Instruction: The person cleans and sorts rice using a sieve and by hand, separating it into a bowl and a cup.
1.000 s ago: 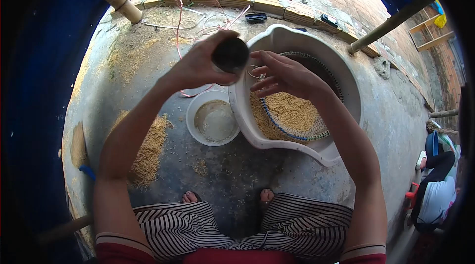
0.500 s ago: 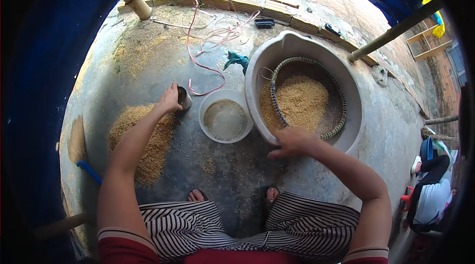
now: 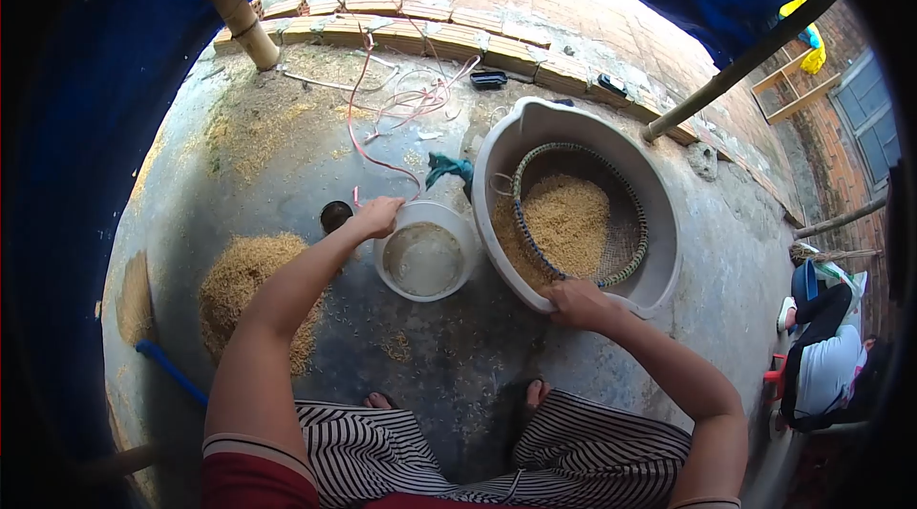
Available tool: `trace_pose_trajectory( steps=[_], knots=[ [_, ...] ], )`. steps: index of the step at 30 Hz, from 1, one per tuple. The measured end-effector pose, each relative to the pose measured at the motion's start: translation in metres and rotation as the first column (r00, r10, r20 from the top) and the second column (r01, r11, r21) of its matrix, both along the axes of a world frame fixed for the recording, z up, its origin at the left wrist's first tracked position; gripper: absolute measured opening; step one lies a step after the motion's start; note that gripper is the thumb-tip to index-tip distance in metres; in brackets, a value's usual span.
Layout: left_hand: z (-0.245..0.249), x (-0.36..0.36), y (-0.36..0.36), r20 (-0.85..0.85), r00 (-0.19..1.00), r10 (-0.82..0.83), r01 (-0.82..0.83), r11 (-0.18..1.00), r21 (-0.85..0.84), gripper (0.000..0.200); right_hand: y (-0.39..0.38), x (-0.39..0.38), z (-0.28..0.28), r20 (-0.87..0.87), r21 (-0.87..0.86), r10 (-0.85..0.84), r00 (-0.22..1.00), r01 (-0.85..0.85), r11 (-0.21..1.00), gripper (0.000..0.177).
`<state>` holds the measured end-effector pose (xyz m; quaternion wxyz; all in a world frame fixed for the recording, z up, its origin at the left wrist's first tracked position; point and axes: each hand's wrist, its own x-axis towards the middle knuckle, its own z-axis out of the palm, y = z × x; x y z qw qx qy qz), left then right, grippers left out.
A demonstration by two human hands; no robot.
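Between a dark-mouthed can [image 3: 335,215] and the white bowl of cloudy water [image 3: 423,259] is my left hand [image 3: 381,217], its fingers closed at the bowl's left rim. My right hand [image 3: 579,305] is closed at the near edge of the round woven sieve [image 3: 637,256], which rests tilted inside a large grey basin [image 3: 659,184]. Its fingertips are partly hidden there. Grain [image 3: 565,215] lies in the sieve, with more grain in the basin beside it. A heap of grain [image 3: 250,285] sits on the floor to the left.
Pink string [image 3: 358,141] and a teal cloth [image 3: 449,168] lie beyond the bowl. A bamboo pole [image 3: 229,8] stands at upper left, another pole [image 3: 740,68] at right. At far left are a brush [image 3: 136,299] and blue handle [image 3: 172,371]. Another person [image 3: 829,366] sits at far right.
My left hand has left the can and moved right to the bowl's rim. My right hand has closed at the sieve's near edge. The view has shifted, showing more of a bicycle.
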<state>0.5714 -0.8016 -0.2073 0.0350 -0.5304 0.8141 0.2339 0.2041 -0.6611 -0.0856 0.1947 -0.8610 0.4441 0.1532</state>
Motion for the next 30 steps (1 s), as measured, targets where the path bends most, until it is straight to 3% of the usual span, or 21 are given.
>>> trace_pose_trajectory(
  steps=[3,8,10,11,12,13,14,16,18,19,20,21,23,25,27,30],
  knots=[
    [-0.005,0.024,-0.018,-0.090,0.994,0.067,-0.075,0.993,-0.090,0.041,0.007,-0.014,0.002,-0.025,0.018,-0.029,0.999,0.029,0.999,0.025],
    [0.017,0.045,-0.019,-0.069,0.985,0.159,-0.156,0.987,0.043,0.047,-0.004,-0.001,0.019,-0.130,0.175,0.032,0.991,-0.008,0.985,0.038],
    [0.016,0.042,-0.021,-0.116,0.984,0.138,-0.163,0.957,-0.239,0.053,-0.017,-0.004,0.029,0.031,0.387,0.110,0.993,-0.113,0.915,0.049],
    [0.020,0.035,-0.028,-0.119,0.985,0.126,-0.152,0.958,-0.242,0.053,-0.030,-0.009,0.036,0.158,0.494,-0.018,0.987,-0.063,0.867,0.053],
    [0.044,0.024,-0.030,-0.235,0.955,0.179,-0.251,0.910,-0.329,0.055,-0.047,-0.015,0.043,0.268,0.598,-0.156,0.951,-0.037,0.801,0.058],
    [0.069,0.012,-0.030,-0.351,0.911,0.215,-0.353,0.845,-0.401,0.058,-0.068,-0.024,0.050,0.269,0.588,-0.277,0.922,0.071,0.806,0.056],
    [0.095,-0.005,-0.024,-0.347,0.916,0.204,-0.342,0.847,-0.406,0.058,-0.086,-0.036,0.053,0.274,0.578,-0.393,0.878,0.177,0.797,0.055],
    [0.142,-0.051,-0.011,-0.612,0.703,0.363,-0.357,0.924,0.139,0.061,-0.111,-0.075,0.033,0.344,0.227,-0.497,0.797,0.443,0.867,0.050],
    [0.131,-0.094,-0.009,-0.710,0.593,0.379,-0.070,0.903,0.423,0.061,-0.121,-0.116,0.009,0.156,-0.210,-0.520,0.840,0.542,0.814,0.054],
    [0.121,-0.121,-0.003,-0.698,0.631,0.339,-0.022,0.907,0.420,0.064,-0.123,-0.135,-0.002,0.164,-0.220,-0.518,0.839,0.543,0.810,0.054],
    [0.111,-0.148,0.003,-0.685,0.665,0.295,0.026,0.909,0.417,0.067,-0.124,-0.154,-0.012,0.104,-0.201,-0.636,0.764,0.643,0.739,0.056],
    [0.105,-0.171,0.007,-0.650,0.721,0.242,-0.013,0.942,0.337,0.071,-0.125,-0.168,-0.020,0.041,-0.185,-0.741,0.670,0.734,0.653,0.058],
    [0.098,-0.205,0.012,-0.605,0.774,0.187,-0.040,0.968,0.248,0.076,-0.126,-0.189,-0.032,-0.016,-0.154,-0.778,0.629,0.767,0.623,0.062],
    [0.093,-0.224,0.012,-0.558,0.629,0.541,-0.286,0.829,0.481,0.089,-0.125,-0.201,-0.045,-0.072,-0.117,-0.808,0.585,0.800,0.589,0.066],
    [0.054,-0.235,0.012,-0.548,0.637,0.542,-0.335,0.835,0.437,0.092,-0.124,-0.201,-0.061,-0.009,-0.123,-0.829,0.558,0.823,0.555,0.080],
    [0.042,-0.243,0.011,-0.524,0.648,0.553,-0.385,0.831,0.401,0.097,-0.123,-0.189,-0.061,0.001,-0.206,-0.871,0.491,0.853,0.480,0.083]
  ],
)
